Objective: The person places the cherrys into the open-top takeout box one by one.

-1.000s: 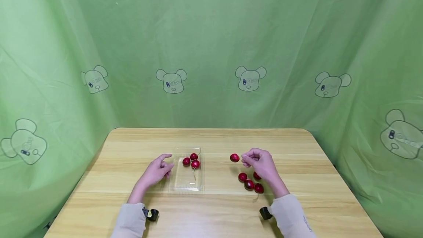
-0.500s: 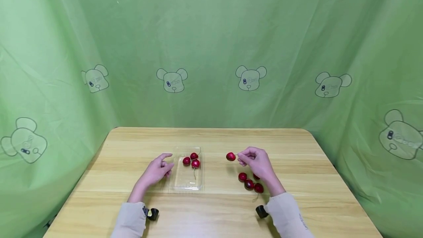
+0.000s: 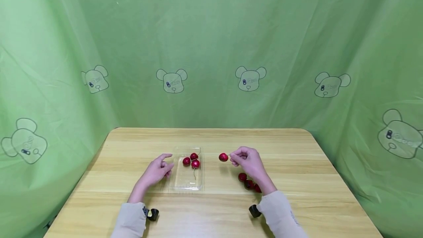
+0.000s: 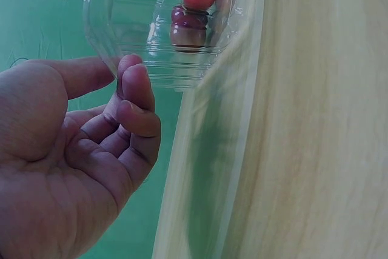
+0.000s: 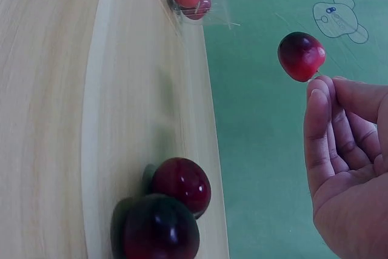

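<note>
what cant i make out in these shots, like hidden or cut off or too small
- Head view: part of the rightmost loose round red cherry, covered by the bare right forearm; whether more lie behind, I cannot tell.
- Left wrist view: upper part of the clear plastic box, cut off by the top edge.
- Right wrist view: bottom of the glossy dark cherry, cut off by the lower edge.
- Head view: lettering on the bear-head prints, too small.

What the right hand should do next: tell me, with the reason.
The right hand should probably carry its cherry left, over the tray: it pinches that cherry in the air, short of the tray's right edge, and three other cherries lie in the tray with bare space beside them.
</note>
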`<state>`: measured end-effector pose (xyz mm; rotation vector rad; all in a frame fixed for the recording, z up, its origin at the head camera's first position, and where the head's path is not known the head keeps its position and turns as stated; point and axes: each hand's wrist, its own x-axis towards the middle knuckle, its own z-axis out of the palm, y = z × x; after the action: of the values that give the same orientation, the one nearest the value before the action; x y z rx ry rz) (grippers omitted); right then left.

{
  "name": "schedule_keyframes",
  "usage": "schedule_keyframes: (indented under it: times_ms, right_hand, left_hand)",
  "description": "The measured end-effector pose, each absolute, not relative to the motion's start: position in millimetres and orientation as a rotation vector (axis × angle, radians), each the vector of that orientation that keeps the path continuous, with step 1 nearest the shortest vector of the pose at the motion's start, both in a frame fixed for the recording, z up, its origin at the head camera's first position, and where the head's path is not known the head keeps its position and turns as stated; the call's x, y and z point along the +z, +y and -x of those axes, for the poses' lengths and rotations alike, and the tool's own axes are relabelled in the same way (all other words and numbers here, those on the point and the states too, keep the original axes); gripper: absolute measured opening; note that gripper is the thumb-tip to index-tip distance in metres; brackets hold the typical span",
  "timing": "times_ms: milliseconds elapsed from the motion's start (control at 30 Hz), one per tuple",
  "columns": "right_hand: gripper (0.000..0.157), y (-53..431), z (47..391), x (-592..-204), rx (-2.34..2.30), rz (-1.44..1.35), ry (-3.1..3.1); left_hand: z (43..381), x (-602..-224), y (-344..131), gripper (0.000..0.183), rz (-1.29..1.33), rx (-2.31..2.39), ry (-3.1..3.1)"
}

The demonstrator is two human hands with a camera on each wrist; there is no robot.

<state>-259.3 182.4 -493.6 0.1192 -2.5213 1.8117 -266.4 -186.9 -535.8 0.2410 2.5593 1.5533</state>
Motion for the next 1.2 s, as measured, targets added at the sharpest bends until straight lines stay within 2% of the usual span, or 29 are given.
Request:
schedule_keyframes:
  times_ms: [767, 1200]
  right_hand:
    - [0.006, 154, 268, -493, 1.860, -0.166, -2.508]
    - [0.009, 140, 267, -489, 1.861, -0.190, -2.498]
  left_hand:
    - [266, -538, -187, 0.054, -0.230, 1.545, 2.561]
    - [266, -536, -188, 0.054, -0.247, 1.541, 2.556]
